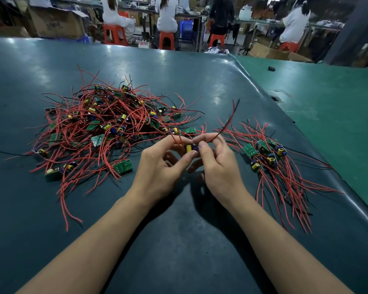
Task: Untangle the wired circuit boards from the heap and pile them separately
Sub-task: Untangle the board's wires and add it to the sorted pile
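At frame centre, left hand (157,164) and right hand (219,164) pinch one small green circuit board with yellow capacitor (189,147); its red wires (225,126) trail up-right. Tangled heap (106,126) lies left, sorted pile (270,153) right, nearer right hand

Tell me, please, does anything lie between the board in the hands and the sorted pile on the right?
Nothing visible does. The board, held by both hands, hangs over bare table; only the pile's own wire ends reach toward it.

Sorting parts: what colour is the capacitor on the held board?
Yellow capacitor, seen in the head view.
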### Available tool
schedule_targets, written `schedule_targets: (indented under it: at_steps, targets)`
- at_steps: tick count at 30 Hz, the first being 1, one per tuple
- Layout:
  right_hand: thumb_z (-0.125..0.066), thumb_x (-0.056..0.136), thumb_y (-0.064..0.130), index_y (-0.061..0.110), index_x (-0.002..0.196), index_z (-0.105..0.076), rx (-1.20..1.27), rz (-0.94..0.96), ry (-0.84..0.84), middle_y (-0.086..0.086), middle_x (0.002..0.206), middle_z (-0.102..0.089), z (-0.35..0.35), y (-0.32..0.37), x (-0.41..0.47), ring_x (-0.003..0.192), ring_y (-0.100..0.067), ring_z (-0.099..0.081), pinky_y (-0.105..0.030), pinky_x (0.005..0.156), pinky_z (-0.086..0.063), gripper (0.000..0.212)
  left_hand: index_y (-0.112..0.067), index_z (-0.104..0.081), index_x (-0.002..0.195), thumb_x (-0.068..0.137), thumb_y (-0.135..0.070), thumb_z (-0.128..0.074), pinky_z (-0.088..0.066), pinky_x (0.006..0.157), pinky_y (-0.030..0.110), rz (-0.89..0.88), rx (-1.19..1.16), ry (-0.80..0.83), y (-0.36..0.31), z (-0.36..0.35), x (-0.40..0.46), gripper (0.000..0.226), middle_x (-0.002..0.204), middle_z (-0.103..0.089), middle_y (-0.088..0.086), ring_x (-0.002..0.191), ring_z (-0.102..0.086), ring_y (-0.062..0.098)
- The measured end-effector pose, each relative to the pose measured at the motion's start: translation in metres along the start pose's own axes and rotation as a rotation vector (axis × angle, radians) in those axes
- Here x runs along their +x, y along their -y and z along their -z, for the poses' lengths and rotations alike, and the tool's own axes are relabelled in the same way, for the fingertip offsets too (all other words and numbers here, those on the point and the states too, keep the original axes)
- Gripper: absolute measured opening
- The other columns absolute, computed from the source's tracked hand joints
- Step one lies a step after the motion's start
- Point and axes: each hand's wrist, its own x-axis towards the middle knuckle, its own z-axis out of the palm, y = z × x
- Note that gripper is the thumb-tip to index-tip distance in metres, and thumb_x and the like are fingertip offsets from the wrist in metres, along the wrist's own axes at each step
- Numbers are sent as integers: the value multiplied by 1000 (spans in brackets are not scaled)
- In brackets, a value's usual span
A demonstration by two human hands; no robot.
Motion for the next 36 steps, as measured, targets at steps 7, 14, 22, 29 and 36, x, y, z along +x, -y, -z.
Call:
schedule_targets:
  at_steps: [7, 14, 22, 29, 36]
  targets:
    - [-57, 98, 16, 13, 86, -63, 438, -373, 30, 2, 69, -71, 1, 11, 2, 51, -13, -65, -23, 37, -47, 14, -23, -69, 95, 82, -18, -78, -59, 58, 32, 26, -51, -63, -3, -1, -1, 16, 79, -72, -6, 66, -70, 13]
    - [-67, 91, 15, 16, 83, -68, 464, -433, -15, 2, 74, -72, 6, 8, 6, 54, -11, -63, -21, 39, -42, 8, -15, -72, 97, 81, -13, -78, -58, 58, 37, 81, -84, -16, -6, -1, 1, 17, 79, -73, -2, 62, -68, 18]
    - [-73, 86, 15, 17, 76, -73, 433, -419, -51, -1, 71, -70, 9, 7, 6, 60, -14, -62, -23, 42, -44, 10, -10, -73, 94, 77, -6, -77, -56, 62, 22, 104, -216, 83, -8, 1, 3, 18, 77, -75, -6, 63, -67, 9]
    - [-71, 85, 3, 15, 72, -65, 537, -410, -328, 5, 57, -63, 21, 5, 19, 47, -6, -56, -17, 37, -39, 19, -5, -73, 90, 78, -3, -77, -52, 57, 20, 129, -270, 70, -10, 3, 1, 13, 73, -74, 9, 56, -65, 11]
    - [-65, 90, 4, 14, 76, -58, 641, -386, -448, 0, 56, -66, 31, 3, 25, 44, -8, -58, -17, 38, -40, 19, -1, -72, 90, 79, 1, -74, -50, 57, 18, 139, -330, 36, -12, 4, 3, 11, 70, -73, 7, 55, -62, 11]
